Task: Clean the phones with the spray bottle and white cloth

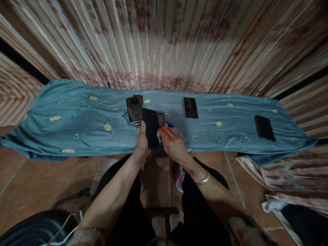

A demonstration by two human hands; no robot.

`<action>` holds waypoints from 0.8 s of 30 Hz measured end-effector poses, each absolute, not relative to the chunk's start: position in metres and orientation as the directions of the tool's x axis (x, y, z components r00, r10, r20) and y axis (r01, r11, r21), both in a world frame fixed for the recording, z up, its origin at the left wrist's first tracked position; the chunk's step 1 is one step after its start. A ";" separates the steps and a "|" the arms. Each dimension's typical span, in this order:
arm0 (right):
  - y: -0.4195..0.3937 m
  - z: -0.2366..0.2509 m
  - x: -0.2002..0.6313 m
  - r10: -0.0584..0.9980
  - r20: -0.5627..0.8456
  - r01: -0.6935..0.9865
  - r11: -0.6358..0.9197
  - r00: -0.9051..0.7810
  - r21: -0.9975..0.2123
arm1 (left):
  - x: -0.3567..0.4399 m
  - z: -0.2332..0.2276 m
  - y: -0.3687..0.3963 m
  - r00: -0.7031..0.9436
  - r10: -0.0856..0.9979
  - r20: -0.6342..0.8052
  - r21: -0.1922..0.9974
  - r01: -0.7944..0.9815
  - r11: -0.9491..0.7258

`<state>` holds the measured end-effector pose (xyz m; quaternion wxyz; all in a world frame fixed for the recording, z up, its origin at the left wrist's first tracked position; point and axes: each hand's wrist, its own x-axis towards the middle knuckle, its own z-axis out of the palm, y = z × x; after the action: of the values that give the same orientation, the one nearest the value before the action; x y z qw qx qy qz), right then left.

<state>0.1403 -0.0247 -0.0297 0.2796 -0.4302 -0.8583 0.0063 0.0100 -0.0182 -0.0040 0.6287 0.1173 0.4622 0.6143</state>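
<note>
My left hand point(142, 142) grips a dark smartphone point(151, 128) along its left edge, holding it tilted above the cloth with its camera side showing. In my right hand point(174, 142) a small white cloth or tissue point(159, 137) is pinched against the phone's right edge. Behind the held phone, partly hidden, lies a clear, greyish box-like thing point(161, 118). A blue-and-clear object point(176, 130), perhaps a bottle, shows beyond my right fingers. To the left of the phone, another phone point(134, 110) rests overlapping a further dark phone point(138, 98).
A long bench under a blue-green patterned cloth point(89, 114) runs across in front of me. Farther right on it lie a phone point(191, 108) and another dark phone point(264, 128). Pleated curtains point(164, 44) hang behind. A black coiled object point(36, 227) with cables sits at lower left.
</note>
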 end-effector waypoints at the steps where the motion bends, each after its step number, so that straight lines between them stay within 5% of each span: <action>1: -0.026 -0.029 0.140 0.739 0.472 0.730 0.636 -0.481 -0.251 | 0.009 -0.003 -0.017 -0.154 0.885 -0.438 0.711 -0.663 0.236; 24: -0.040 -0.031 0.135 0.714 0.448 0.683 0.681 -0.538 -0.264 | -0.009 -0.007 -0.006 -0.181 0.921 -0.345 0.744 -0.652 0.150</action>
<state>0.1349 -0.0401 -0.0307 0.2684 -0.3986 -0.8765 0.0288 -0.0089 -0.0064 -0.0069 0.6208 0.1546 0.4355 0.6333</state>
